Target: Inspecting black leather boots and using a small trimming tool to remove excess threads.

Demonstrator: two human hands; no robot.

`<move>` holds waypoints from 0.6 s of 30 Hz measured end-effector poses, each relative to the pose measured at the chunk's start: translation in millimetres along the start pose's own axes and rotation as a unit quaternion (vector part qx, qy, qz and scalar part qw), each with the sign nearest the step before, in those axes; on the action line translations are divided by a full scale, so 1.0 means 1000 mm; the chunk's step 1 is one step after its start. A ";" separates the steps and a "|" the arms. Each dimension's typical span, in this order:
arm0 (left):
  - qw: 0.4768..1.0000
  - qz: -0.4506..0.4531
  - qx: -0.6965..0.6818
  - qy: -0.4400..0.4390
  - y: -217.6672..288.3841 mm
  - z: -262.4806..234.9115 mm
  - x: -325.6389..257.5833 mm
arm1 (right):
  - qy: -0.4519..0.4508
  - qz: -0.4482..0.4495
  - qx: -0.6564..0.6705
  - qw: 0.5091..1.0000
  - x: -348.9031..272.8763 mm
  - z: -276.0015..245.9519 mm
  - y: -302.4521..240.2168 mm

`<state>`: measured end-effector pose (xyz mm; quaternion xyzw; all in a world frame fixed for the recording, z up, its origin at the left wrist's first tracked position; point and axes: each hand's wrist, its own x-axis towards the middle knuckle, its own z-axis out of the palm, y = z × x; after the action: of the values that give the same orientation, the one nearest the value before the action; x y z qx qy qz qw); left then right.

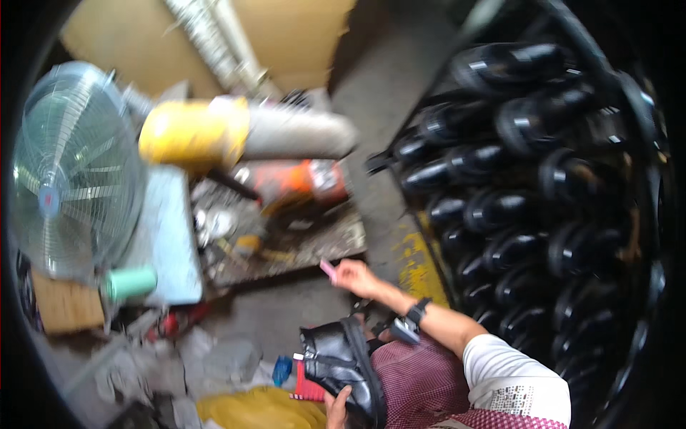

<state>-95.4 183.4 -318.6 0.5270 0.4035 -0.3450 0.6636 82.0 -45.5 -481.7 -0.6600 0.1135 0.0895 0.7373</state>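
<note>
My right hand (355, 277) reaches forward with a small pink object (328, 270) pinched in its fingers; a dark watch sits on that wrist. At the bottom edge my left hand (335, 409) grips a glossy black boot (341, 357), which rests against my lap in maroon checked cloth (421, 379). The pink object hovers near the front edge of a cluttered, dirty workbench (286, 250). The picture is blurred by motion.
A rack (529, 186) of several shiny black shoes fills the right side. At left stand a pale caged fan (68, 171), a yellow drum (193, 132) joined to a grey pipe, and an orange machine (300, 182). Rags, yellow cloth and scraps litter the floor (214, 357).
</note>
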 end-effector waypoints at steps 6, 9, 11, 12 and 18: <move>0.980 0.007 0.138 -0.143 0.067 0.046 -0.017 | 0.018 0.160 0.327 0.931 -0.155 -0.045 -0.148; 0.953 0.007 0.219 -0.210 0.102 0.073 -0.030 | -0.001 0.154 0.387 0.909 -0.207 -0.065 -0.186; 0.933 0.009 0.267 -0.240 0.129 0.087 -0.043 | -0.022 0.144 0.367 0.919 -0.235 -0.073 -0.215; 0.924 0.012 0.288 -0.250 0.142 0.092 -0.049 | -0.021 0.130 0.358 0.925 -0.245 -0.075 -0.229; 0.883 0.041 0.395 -0.252 0.240 0.107 -0.097 | 0.048 0.043 0.363 0.930 -0.284 -0.069 -0.304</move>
<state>92.5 131.1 -118.0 0.6571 0.0312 -0.5690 0.4935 -107.9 -143.5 -118.5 -0.3454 0.2015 0.0423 0.9156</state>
